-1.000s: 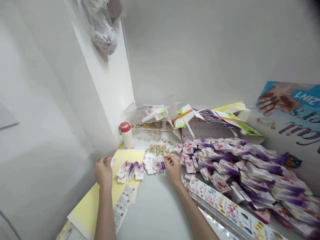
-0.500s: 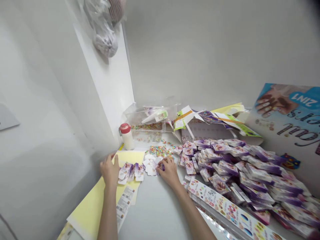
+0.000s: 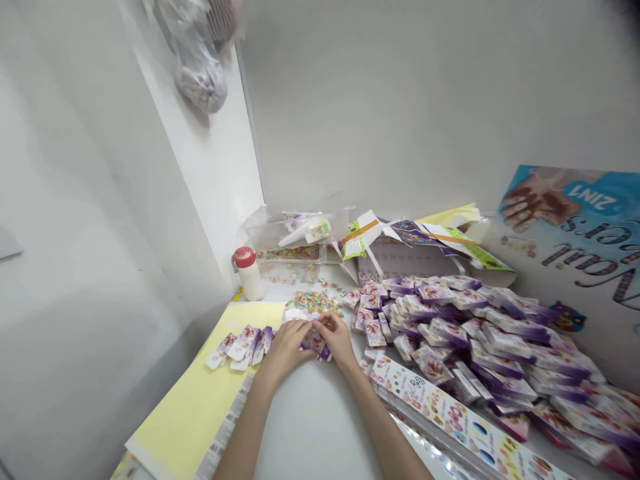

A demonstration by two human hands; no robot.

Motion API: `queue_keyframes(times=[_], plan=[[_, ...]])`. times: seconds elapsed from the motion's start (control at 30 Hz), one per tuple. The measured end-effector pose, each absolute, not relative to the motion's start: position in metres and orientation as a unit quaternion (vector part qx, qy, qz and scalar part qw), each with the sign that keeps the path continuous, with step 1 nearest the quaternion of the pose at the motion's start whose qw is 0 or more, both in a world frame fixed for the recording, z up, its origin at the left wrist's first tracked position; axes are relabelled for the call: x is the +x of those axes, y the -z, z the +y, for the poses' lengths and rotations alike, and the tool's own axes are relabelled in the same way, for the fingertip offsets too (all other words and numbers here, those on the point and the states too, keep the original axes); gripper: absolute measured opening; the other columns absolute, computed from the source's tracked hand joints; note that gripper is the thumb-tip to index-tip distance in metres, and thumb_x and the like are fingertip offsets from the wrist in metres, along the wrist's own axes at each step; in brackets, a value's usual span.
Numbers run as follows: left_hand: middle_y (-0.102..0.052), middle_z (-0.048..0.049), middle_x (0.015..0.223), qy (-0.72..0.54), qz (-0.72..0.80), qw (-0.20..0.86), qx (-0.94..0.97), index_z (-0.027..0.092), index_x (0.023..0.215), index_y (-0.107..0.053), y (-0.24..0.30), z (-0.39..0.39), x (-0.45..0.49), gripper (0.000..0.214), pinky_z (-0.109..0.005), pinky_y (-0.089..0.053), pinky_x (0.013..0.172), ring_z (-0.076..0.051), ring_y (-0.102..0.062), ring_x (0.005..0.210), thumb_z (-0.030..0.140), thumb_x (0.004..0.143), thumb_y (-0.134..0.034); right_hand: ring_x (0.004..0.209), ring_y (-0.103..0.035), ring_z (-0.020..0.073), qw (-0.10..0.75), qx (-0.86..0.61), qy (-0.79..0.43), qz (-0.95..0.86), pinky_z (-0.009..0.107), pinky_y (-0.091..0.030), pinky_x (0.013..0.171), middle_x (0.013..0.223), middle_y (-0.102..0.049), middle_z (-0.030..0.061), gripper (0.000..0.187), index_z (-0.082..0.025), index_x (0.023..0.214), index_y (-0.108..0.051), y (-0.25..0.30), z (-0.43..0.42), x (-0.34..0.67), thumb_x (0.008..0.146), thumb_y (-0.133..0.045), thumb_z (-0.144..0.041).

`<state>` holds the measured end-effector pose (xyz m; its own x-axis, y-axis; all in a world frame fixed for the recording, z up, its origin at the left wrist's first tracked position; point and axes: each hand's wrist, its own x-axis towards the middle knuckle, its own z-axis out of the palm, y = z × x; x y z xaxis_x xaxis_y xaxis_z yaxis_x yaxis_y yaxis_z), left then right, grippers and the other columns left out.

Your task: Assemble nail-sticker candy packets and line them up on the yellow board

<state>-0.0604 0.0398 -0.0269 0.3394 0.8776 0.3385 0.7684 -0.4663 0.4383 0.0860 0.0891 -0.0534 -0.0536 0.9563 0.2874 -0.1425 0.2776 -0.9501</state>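
My left hand [image 3: 285, 347] and my right hand [image 3: 338, 339] meet at the middle of the white table, fingers curled together on a small purple and white flat box [image 3: 316, 343] from a little stack there. Just behind the hands lies a scatter of small coloured pieces [image 3: 316, 300]. To the left, a row of the same flat purple boxes [image 3: 240, 345] lies fanned out on a yellow sheet [image 3: 200, 400].
A large heap of folded purple boxes [image 3: 480, 340] fills the right side. A long printed strip [image 3: 450, 413] lies in front of it. A red-capped white bottle [image 3: 249, 273], clear plastic tubs [image 3: 295, 240] and an open carton [image 3: 415, 247] stand at the back wall.
My left hand has moved right from the yellow sheet to join my right hand on the small box stack. The fanned row now has one more box at its left end.
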Motion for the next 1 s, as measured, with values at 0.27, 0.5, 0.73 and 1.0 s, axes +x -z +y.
queue_keyframes(times=[0.27,0.5,0.73,1.0], plan=[[-0.05,-0.0059,0.131,-0.262,0.489,0.163,0.816,0.031,0.138,-0.037,0.024,0.035,-0.054,0.081,-0.04,-0.037,0.101,-0.026,-0.044,0.122,0.025,0.066,-0.076,0.04,-0.041,0.0083,0.625,-0.367,-0.544,-0.424,0.022,-0.033,0.041,0.058,-0.05,-0.0065,0.032,-0.021,0.073,-0.054,0.06,0.096,0.088,0.061,-0.074,-0.043],[-0.063,-0.0075,0.115,-0.358,0.546,0.26,0.712,0.023,0.119,-0.058,0.008,0.037,-0.051,0.056,-0.038,-0.041,0.093,-0.027,-0.056,0.106,0.05,0.071,-0.067,0.045,-0.049,0.0109,0.637,-0.342,-0.59,-0.36,0.023,-0.037,0.044,0.065,-0.058,-0.0015,0.038,-0.021,0.079,-0.059,0.056,0.096,0.093,0.072,-0.058,-0.058],[-0.066,-0.0053,0.07,-0.427,0.525,0.452,0.581,0.013,0.087,-0.065,0.011,0.044,-0.035,0.061,-0.029,-0.049,0.056,-0.018,-0.06,0.058,0.067,0.081,-0.037,0.05,-0.043,0.0081,0.574,-0.298,-0.609,-0.459,0.022,-0.035,0.047,0.074,-0.057,-0.0014,0.037,-0.024,0.097,-0.07,0.048,0.085,0.088,0.064,-0.074,-0.04],[-0.064,-0.0044,0.073,-0.423,0.491,0.501,0.574,0.013,0.09,-0.064,0.017,0.044,-0.039,0.056,-0.026,-0.047,0.055,-0.015,-0.059,0.058,0.065,0.077,-0.049,0.057,-0.046,0.0122,0.55,-0.307,-0.55,-0.549,0.024,-0.038,0.052,0.068,-0.055,-0.0016,0.025,-0.022,0.079,-0.066,0.042,0.084,0.089,0.067,-0.071,-0.043]])
